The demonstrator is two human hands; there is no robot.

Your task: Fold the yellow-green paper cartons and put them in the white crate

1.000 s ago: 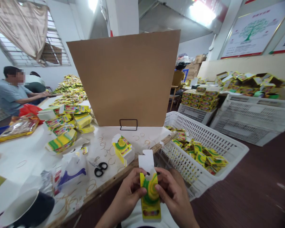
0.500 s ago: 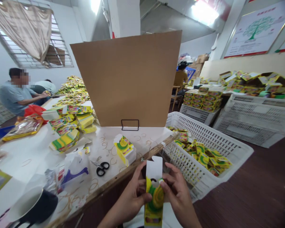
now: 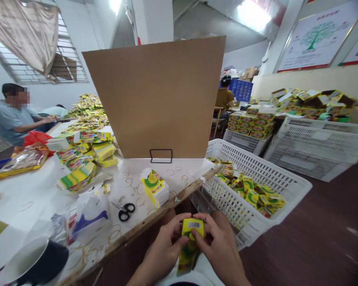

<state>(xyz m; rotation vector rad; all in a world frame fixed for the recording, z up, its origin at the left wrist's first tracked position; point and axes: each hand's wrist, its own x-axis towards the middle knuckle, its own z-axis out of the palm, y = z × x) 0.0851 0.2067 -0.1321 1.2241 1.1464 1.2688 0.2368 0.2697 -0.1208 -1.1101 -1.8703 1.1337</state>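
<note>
A small yellow and green carton is held between both hands in front of my lap, its barcode end facing me. My left hand grips its left side, thumb on the front. My right hand holds the right side, with the thumb pressed on the front just under the barcode. On the table corner beyond lies a stack of flat cartons, with black-handled scissors to its left. A white basket of folded cartons stands to my right.
A brown cardboard panel stands upright on the white table. Rubber bands, a dark mug, a plastic bag and more flat cartons lie on the left. One person sits at far left, another behind the panel.
The carton's white open end with its raised flap is now covered by the yellow barcode end. Both hands have closed in around the top, and the view has shifted slightly.
</note>
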